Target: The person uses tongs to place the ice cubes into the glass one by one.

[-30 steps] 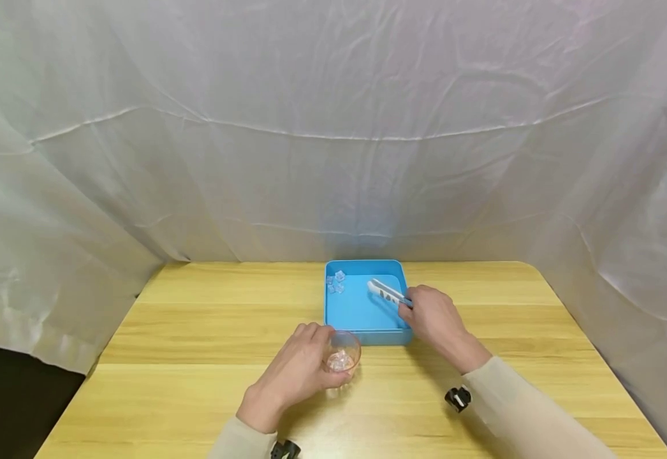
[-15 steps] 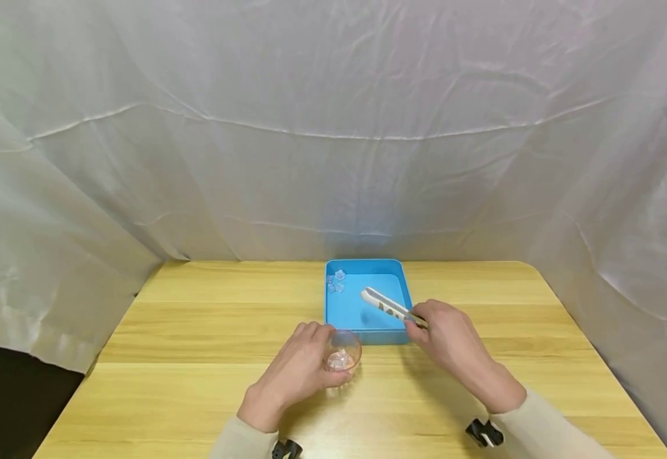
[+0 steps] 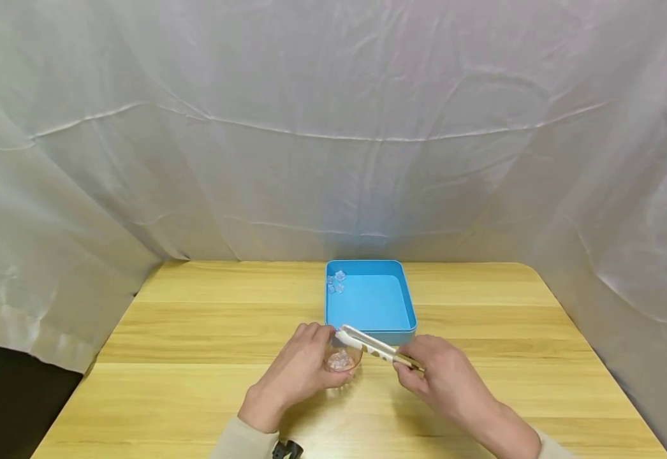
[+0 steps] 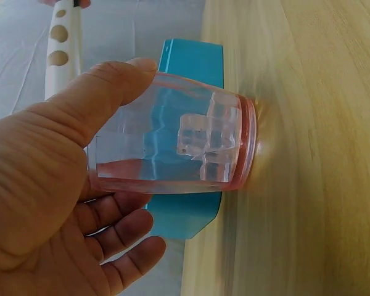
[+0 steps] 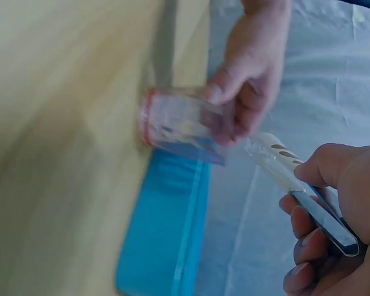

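Note:
A see-through cup with a pinkish base (image 4: 248, 145) stands on the table, gripped near its rim between the thumb and fingers of my left hand (image 3: 293, 373). Several clear cubes (image 4: 206, 135) lie at the cup's bottom. My right hand (image 3: 451, 386) holds white tongs with brown spots (image 3: 376, 347), fingers curled round the handle. The tongs' tips overlap the cup's mouth in the head view. Between those tips, the right wrist view shows a clear cube (image 5: 256, 148).
Just behind the cup sits a blue square tray (image 3: 376, 303), with several clear cubes (image 3: 337, 282) in its back left corner. The wooden table (image 3: 213, 331) ends at the back against a grey curtain (image 3: 333, 159).
My right hand has drawn the tongs from over the tray toward me and left, to the cup's mouth. The left hand and the cup have stayed put.

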Demonstrator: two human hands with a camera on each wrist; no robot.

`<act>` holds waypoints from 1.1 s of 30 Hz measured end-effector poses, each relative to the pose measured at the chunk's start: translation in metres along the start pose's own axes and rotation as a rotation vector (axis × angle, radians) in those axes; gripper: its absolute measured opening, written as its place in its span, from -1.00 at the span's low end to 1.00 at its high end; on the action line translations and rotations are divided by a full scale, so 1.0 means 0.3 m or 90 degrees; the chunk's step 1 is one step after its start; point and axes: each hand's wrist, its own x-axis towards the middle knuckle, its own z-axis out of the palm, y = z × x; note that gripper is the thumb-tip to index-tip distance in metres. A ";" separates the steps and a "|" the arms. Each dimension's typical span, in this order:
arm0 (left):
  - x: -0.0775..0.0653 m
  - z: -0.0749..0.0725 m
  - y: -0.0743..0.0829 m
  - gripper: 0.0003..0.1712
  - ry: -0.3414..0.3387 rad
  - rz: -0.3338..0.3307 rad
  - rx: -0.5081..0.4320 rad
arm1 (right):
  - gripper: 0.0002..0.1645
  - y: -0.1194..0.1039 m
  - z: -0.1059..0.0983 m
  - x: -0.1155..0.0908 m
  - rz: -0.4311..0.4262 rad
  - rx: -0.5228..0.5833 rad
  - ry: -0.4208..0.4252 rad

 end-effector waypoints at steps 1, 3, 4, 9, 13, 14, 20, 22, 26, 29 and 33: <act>0.000 0.001 0.000 -0.14 0.000 0.000 -0.001 | -0.78 0.002 0.011 -0.008 -0.020 0.002 0.009; 0.002 0.002 -0.001 -0.16 0.001 -0.001 -0.001 | -0.77 0.009 0.030 -0.023 -0.052 0.006 0.026; 0.002 0.002 -0.001 -0.17 0.001 -0.002 -0.002 | -0.77 0.012 0.038 -0.030 -0.060 0.006 0.031; 0.004 0.002 -0.001 -0.22 0.003 -0.001 -0.009 | -0.78 0.030 0.066 -0.053 -0.080 0.003 0.046; 0.004 0.001 -0.002 -0.22 0.001 -0.002 -0.011 | -0.80 0.039 0.077 -0.060 -0.081 0.003 0.050; 0.004 0.002 -0.002 -0.21 0.000 -0.004 -0.011 | -0.80 0.040 0.079 -0.061 -0.081 0.004 0.050; 0.007 0.003 -0.001 -0.17 -0.004 -0.007 -0.010 | -0.82 0.042 0.086 -0.062 -0.082 0.007 0.056; 0.008 0.002 0.000 -0.17 -0.004 -0.007 -0.010 | -0.83 0.043 0.087 -0.063 -0.082 0.008 0.058; 0.008 0.002 0.000 -0.17 -0.005 -0.008 -0.009 | -0.84 0.045 0.089 -0.064 -0.082 0.008 0.060; 0.007 0.002 0.000 -0.17 -0.005 -0.010 -0.011 | -0.86 0.045 0.091 -0.066 -0.084 0.008 0.061; 0.006 0.001 0.000 -0.18 -0.004 -0.011 -0.008 | -0.85 0.045 0.094 -0.069 -0.082 0.011 0.058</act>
